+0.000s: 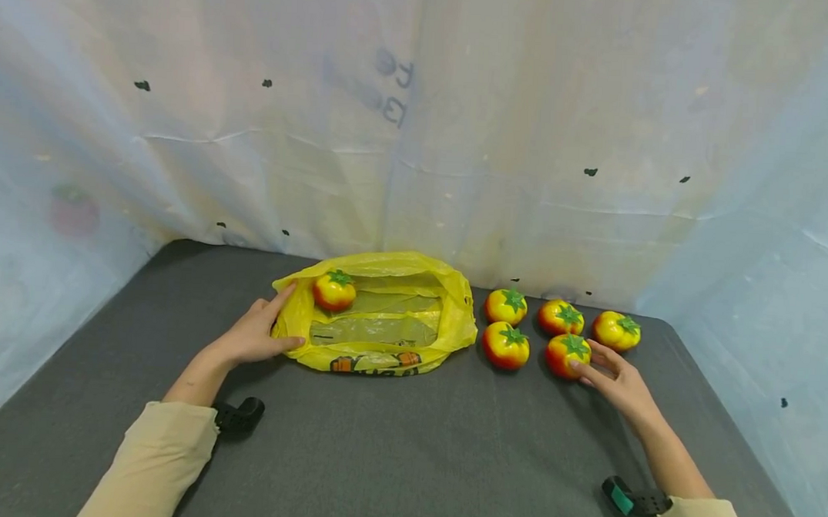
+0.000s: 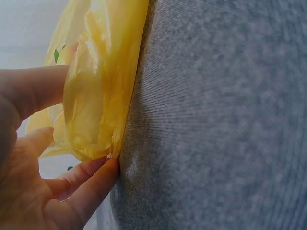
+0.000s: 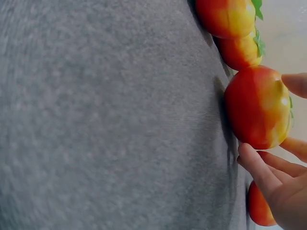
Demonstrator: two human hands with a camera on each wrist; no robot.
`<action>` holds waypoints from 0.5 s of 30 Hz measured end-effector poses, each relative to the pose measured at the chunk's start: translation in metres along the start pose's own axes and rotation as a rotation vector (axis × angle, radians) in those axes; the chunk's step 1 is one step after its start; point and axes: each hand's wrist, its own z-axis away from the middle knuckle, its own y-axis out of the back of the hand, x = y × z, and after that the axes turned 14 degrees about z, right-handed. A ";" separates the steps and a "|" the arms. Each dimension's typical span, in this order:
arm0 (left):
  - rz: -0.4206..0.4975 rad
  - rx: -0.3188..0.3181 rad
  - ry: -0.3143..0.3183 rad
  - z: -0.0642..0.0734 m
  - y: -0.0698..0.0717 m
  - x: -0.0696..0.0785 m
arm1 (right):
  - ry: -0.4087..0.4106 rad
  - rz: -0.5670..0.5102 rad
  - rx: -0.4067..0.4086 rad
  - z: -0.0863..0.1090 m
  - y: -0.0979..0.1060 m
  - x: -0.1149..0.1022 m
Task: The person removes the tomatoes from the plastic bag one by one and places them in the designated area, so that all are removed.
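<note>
A yellow plastic bag (image 1: 455,330) lies with its mouth spread wide, and one red-and-yellow tomato (image 1: 334,292) with a green leafy top sits inside at its left end. My left hand (image 1: 261,330) holds the bag's left rim, thumb toward the front. In the left wrist view, the fingers curl about the bunched yellow film (image 2: 103,96). On the right, my right hand (image 1: 617,383) grips the front-right tomato (image 1: 564,356) between thumb and fingers. That tomato (image 3: 254,108) appears to rest on the table in the right wrist view.
Other tomatoes stand close by: one at front left (image 1: 505,347), one behind it (image 1: 505,306), one at back middle (image 1: 558,319) and one at far right (image 1: 615,331). Pale plastic sheeting (image 1: 418,174) rises behind the dark grey table (image 1: 405,451) and along both sides.
</note>
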 end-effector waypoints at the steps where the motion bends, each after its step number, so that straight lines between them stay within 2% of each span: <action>1: 0.001 -0.002 0.002 0.000 0.000 0.000 | 0.007 0.008 -0.001 0.001 0.001 0.000; 7: 0.004 -0.007 0.012 0.001 -0.001 -0.001 | 0.049 0.081 0.007 0.005 0.010 -0.006; 15: 0.001 -0.008 0.015 -0.002 0.001 -0.001 | 0.060 0.126 0.033 0.004 0.039 -0.017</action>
